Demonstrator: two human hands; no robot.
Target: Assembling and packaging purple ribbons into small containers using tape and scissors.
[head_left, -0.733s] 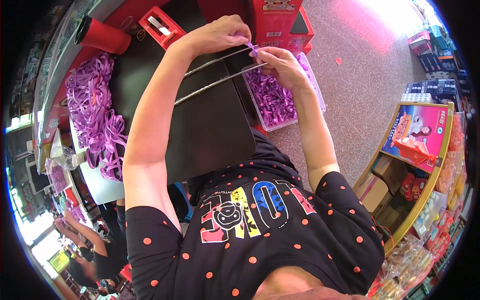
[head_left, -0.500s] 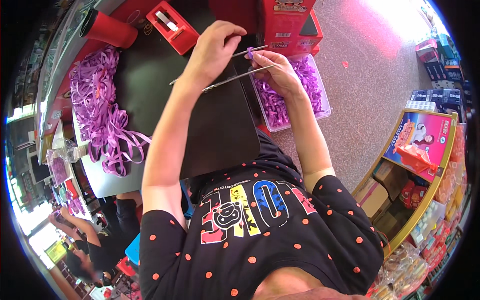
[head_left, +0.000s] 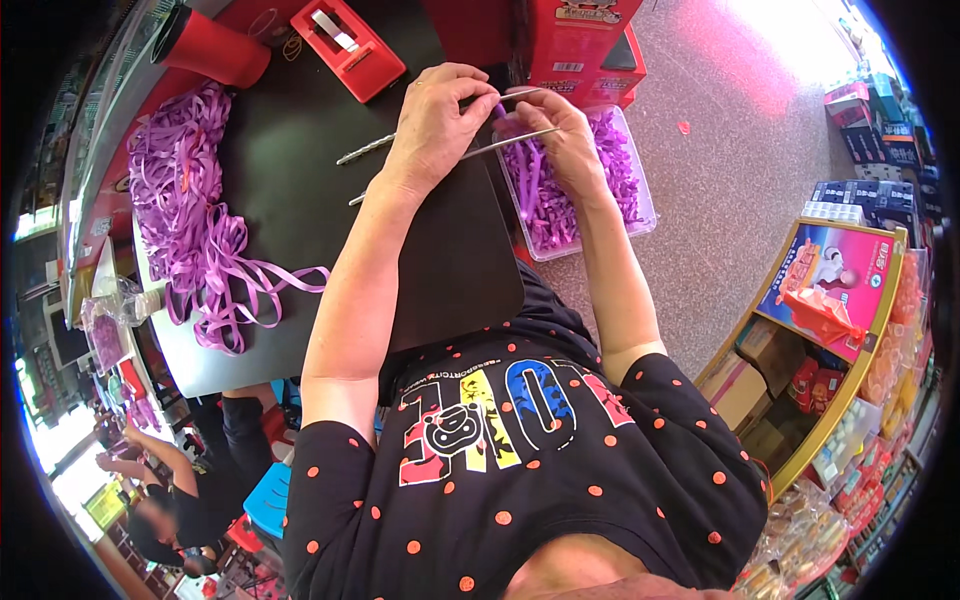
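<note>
Two thin metal rods [head_left: 515, 141] reach leftward past my hands over the black tabletop; the far one has a twisted end. My right hand [head_left: 568, 148] is closed on the rods near their right ends. The fingertips of my left hand [head_left: 437, 122] are pinched at a short piece of purple ribbon [head_left: 501, 110] by the far rod. How the ribbon goes round the rod is hidden by my fingers. Beneath my right hand stands a clear plastic box [head_left: 650, 190] of short purple ribbon pieces [head_left: 625, 165].
A heap of long purple ribbon [head_left: 180, 170] covers the left side of the black tabletop [head_left: 420, 300]. A red tape dispenser [head_left: 370, 68] and a red cylinder [head_left: 225, 45] stand at the back. Red cartons [head_left: 570, 60] rise behind the box. Another person [head_left: 165, 500] is at lower left.
My left hand has come down and right, and its fingertips have closed at the purple ribbon. The rods have shifted slightly, and their left ends now show beyond my left wrist.
</note>
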